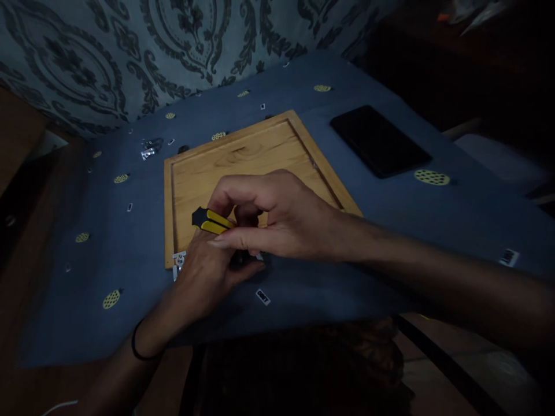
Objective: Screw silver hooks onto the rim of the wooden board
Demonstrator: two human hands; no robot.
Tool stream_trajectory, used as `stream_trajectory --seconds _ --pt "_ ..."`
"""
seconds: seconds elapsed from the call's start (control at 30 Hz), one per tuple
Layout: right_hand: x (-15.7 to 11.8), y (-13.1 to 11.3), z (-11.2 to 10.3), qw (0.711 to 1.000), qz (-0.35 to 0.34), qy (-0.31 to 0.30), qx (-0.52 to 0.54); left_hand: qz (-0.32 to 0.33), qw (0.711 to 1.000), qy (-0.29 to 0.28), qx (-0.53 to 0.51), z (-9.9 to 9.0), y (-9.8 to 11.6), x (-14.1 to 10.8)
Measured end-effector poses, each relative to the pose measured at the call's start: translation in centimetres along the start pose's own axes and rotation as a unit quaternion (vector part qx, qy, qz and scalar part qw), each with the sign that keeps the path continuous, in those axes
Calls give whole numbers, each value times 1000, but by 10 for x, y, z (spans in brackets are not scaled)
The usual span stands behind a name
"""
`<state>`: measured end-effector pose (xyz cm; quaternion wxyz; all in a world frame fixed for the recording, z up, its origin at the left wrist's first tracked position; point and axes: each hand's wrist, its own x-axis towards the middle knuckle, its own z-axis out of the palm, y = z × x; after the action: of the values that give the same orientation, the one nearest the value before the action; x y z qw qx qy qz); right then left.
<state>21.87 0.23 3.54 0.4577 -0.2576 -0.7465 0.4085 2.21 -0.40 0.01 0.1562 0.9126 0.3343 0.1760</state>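
My right hand (277,216) is closed around a screwdriver with a yellow-and-black handle (212,221); its shaft and tip are hidden. Just below it, my left hand (208,271) bends in at the near edge of a wooden panel (247,153), thumb pointing right and other fingers mostly covered. What those fingers grip, if anything, I cannot make out; a small bright metal bit (259,256) shows by the thumb. A silver metal hinge (178,261) sits at the panel's near left corner, beside my left hand. The panel lies flat, its raised frame facing up.
Small metal pieces (150,151) lie on the blue patterned tablecloth (143,231) beyond the panel's left side. A black phone-like slab (379,140) rests to the right. Patterned wallpaper (186,46) rises behind the table. A pale seat (498,156) is dimly visible at right.
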Motion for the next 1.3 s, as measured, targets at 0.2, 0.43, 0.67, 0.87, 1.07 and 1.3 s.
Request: stream_trajectory --seconds 0.2,0.43,0.67,0.87,1.07,1.3 --pt "1 -5 -6 999 -2 -30 -38 -1 1000 4 23 1 -2 -2" --pt "-6 -1 -4 1000 -4 6 3 -3 1000 -6 26 2 -3 -2" --pt "-11 -9 0 979 23 201 19 -4 999 -38 34 -3 0 1" --pt "-11 0 -2 983 30 171 64 -20 999 -39 29 -3 1 1" --pt "-14 2 0 985 54 149 72 -8 999 -32 33 -3 0 1" --pt "-15 8 3 983 75 146 80 0 999 -28 43 -2 0 1"
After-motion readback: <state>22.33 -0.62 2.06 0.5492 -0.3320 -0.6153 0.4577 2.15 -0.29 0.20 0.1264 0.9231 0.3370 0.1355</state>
